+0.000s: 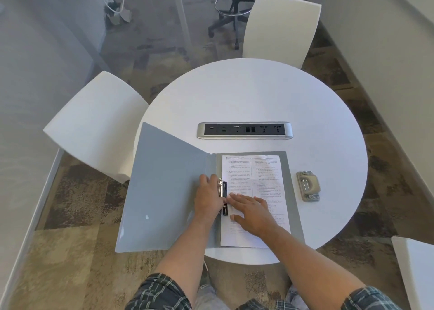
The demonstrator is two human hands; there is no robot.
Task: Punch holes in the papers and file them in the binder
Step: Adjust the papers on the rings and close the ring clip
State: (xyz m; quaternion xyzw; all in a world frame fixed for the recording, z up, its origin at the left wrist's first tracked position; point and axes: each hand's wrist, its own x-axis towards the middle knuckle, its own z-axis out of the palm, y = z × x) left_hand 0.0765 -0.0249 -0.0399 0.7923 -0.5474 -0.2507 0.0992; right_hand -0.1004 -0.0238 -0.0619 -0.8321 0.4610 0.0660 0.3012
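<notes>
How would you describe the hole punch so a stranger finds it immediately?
On the round white table, look right of the open grey binder. The hole punch lies there alone: a small beige-and-metal tool, unlike the long silver socket strip farther back.

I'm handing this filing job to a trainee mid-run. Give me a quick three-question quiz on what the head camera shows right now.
1. True or false: the hole punch stands on the printed paper.
2. Which hand lies flat on the paper? A) left hand B) right hand C) neither
3. Fill in: the binder lies ____ on the round table.

Key
1. False: it stands on the bare table, to the right of the binder.
2. B: the right hand presses the sheet down; the left hand is at the binder's metal clip.
3. Open.
</notes>
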